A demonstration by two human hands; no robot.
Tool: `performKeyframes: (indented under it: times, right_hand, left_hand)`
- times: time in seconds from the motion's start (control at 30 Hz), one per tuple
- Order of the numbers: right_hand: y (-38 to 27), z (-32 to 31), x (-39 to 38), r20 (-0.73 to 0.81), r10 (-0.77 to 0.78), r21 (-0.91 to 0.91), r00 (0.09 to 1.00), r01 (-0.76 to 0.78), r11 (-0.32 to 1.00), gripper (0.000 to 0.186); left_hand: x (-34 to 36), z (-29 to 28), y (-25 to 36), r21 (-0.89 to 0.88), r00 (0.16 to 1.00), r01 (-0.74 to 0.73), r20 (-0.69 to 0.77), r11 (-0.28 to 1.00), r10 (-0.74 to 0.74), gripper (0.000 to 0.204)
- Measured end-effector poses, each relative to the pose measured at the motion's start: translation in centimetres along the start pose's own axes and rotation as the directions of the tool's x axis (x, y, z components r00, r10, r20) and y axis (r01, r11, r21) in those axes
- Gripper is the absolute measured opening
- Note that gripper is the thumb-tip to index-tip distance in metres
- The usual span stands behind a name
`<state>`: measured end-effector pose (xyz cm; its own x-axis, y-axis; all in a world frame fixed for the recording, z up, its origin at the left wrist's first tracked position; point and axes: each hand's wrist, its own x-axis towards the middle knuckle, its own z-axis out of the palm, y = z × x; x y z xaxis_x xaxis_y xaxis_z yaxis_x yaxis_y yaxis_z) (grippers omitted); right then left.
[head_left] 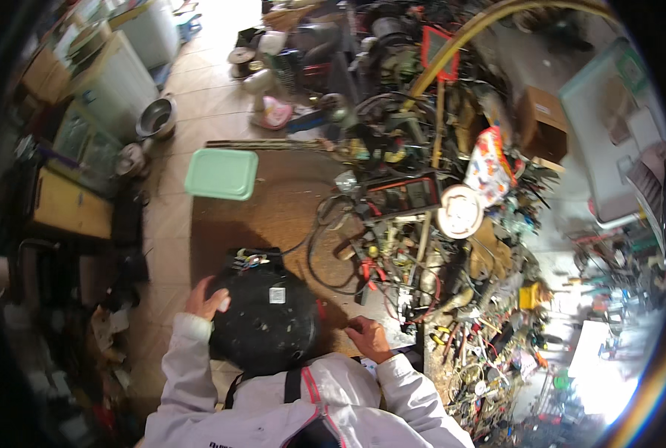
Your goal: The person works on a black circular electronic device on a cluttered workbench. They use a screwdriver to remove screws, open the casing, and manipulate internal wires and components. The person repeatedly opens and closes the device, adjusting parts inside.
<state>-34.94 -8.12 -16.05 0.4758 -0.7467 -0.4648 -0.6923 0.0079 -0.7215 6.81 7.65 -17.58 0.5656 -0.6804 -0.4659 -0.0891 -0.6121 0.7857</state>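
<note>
Black round appliance housing (266,328) at the near end of a brown wooden surface (288,175), close against the wearer's front. Far side of the housing has an open compartment with loose coloured wires (251,260). Pale square label (277,296) on the top face, which is scuffed with light specks.

Left hand (207,299) at the housing's left edge, thumb toward the rim; cannot tell whether the grip closes on it or only rests there. Right hand (370,337) beyond the housing's right side, apart from it, low over the surface. Fingers loosely bent, grip fairly narrow; underside hidden, so cannot tell if anything is pinched. Both forearms in white sleeves.

Dark cable (310,257) leads from near the wire compartment and loops across the surface, right of the housing. Mint-green plastic lid (222,174) lies flat at the far left corner. Black box with red-orange edging (400,196) at the far right, beside a heap of small parts. Red-handled tool (370,272) near the cable loop.

Further right: white round container (460,212), patterned plastic bag (489,168) just behind it, open cardboard box (542,123). Metal pot (157,118) on the tiled floor (169,224), far left.
</note>
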Motion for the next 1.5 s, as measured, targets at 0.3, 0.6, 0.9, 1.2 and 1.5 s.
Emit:
performKeyframes:
  times: [0.3,0.6,0.9,1.2,1.5]
  right_hand:
    - [0.3,-0.5,0.9,0.055,-0.049,0.047,0.997,0.046,0.998,0.031]
    - [1.0,-2.3,2.2,0.078,-0.064,0.056,0.995,0.06,0.997,0.032]
    - [2.0,-1.5,2.4,0.147,-0.106,-0.048,0.983,0.114,0.992,0.034]
    - [1.2,-2.1,2.9,0.163,-0.143,-0.019,0.976,0.148,0.989,0.035]
    - [0.9,-1.4,1.4,0.149,-0.149,-0.029,0.978,0.155,0.988,0.036]
  left_hand:
    - [-1.1,-0.2,2.8,0.049,0.998,-0.055,-0.023,0.997,0.057,0.068]
    - [-0.7,0.6,2.9,-0.173,0.999,0.024,0.051,0.985,-0.015,0.061]
    - [-0.7,0.2,1.9,-0.224,0.996,0.071,0.071,0.972,-0.057,0.074]
    - [-0.7,0.5,2.4,-0.25,0.998,0.038,0.056,0.967,-0.025,0.074]
    - [0.8,-1.3,4.2,0.35,0.985,-0.164,-0.001,0.922,0.175,0.073]
